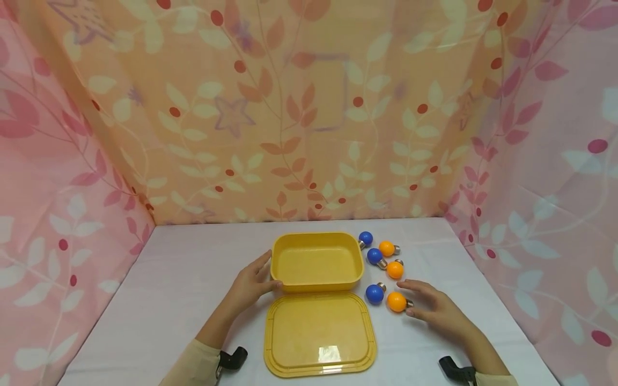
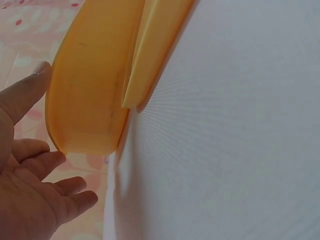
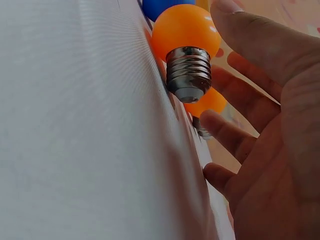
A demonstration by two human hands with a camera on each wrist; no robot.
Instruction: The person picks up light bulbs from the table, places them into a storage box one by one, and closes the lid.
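An empty yellow plastic box (image 1: 316,262) stands in the middle of the table, its matching flat lid (image 1: 318,327) lying just in front of it. My left hand (image 1: 248,287) is at the box's left end, thumb by the front corner and fingers along the side, loosely spread. On the right, the nearest orange light bulb (image 1: 397,302) lies with its metal screw base toward my right hand (image 1: 434,305). That hand's fingers are parted around the bulb's right side, thumb close to the base, gripping nothing. A blue bulb (image 1: 374,294) lies just left of it.
Behind these lie two more orange bulbs (image 1: 395,269) and two more blue bulbs (image 1: 374,256), along the box's right side. A white cloth (image 1: 193,279) covers the table. Patterned fabric (image 1: 309,134) hangs at the back and both sides.
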